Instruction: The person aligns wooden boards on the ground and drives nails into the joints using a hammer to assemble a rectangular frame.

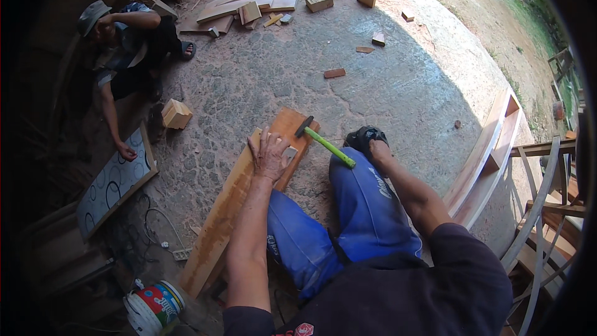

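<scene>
My left hand (270, 154) rests on the upper end of a long pale wooden plank (224, 211), its fingers spread. Beside the thumb shows a small light-grey piece (290, 152), too little of it visible to name. A reddish-brown board (291, 123) lies against the plank, just beyond the hand. Across that board's end and my right knee lies a hammer (326, 146) with a dark head and a bright green handle; neither hand touches it. My right hand (378, 149) is low beside the right knee, near my black shoe (367, 135); its fingers are hidden.
At left a crouching person (127, 46) touches a circle-patterned panel (115, 180). A wooden block (176, 114) stands nearby. A paint bucket (155, 308) and a power strip (181, 254) are lower left. Offcuts (249, 12) pile up ahead; a long wooden frame (485, 158) lies right.
</scene>
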`<state>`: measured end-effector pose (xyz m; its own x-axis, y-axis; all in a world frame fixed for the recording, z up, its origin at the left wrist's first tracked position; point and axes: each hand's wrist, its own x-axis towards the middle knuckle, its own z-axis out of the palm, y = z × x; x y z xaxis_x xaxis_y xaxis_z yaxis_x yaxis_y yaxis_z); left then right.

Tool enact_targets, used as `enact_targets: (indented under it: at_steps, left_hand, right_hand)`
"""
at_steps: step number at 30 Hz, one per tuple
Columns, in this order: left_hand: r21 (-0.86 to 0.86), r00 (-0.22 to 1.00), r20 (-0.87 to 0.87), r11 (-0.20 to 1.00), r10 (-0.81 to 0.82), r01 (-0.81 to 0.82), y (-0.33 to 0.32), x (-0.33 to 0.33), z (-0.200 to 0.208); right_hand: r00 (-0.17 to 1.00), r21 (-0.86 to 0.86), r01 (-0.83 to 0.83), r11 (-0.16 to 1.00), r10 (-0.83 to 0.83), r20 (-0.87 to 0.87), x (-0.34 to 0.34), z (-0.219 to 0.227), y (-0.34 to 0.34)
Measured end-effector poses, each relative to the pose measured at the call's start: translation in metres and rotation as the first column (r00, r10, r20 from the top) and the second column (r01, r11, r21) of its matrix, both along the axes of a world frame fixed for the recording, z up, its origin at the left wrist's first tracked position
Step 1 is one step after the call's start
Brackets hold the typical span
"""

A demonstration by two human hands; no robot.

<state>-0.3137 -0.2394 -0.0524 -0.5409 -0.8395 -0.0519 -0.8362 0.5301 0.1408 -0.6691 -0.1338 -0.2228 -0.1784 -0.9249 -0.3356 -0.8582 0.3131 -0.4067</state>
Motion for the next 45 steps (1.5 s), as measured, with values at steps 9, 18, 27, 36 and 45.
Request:
enact_targets:
  at_steps: [9, 18, 27, 36, 45]
  left_hand:
    - [-0.042, 0.998, -0.062, 0.999, 0.008, -0.011, 0.001, 0.004, -0.014]
    - [-0.14, 0.991, -0.137, 0.99, 0.012, -0.031, 0.009, -0.001, -0.018]
    - [0.108, 0.682, -0.723, 0.993, 0.113, -0.05, 0.093, -0.056, 0.003]
    - [0.639, 0.17, -0.752, 0.767, 0.637, -0.048, 0.117, -0.051, 0.019]
    - [0.004, 0.608, -0.752, 0.924, 0.255, -0.382, 0.046, 0.024, 0.0]
  right_hand:
    - [0.998, -0.011, -0.014, 1.0, 0.013, -0.068, -0.003, -0.002, -0.001]
    - [0.964, -0.144, 0.247, 0.958, -0.227, 0.14, -0.01, 0.046, 0.042]
    - [0.669, -0.195, 0.195, 0.961, 0.015, 0.743, 0.072, 0.16, 0.059]
    - [0.767, -0.445, -0.297, 0.845, 0.489, 0.415, 0.136, 0.19, 0.001]
    - [0.924, -0.115, -0.382, 0.917, 0.382, -0.017, 0.112, 0.094, -0.035]
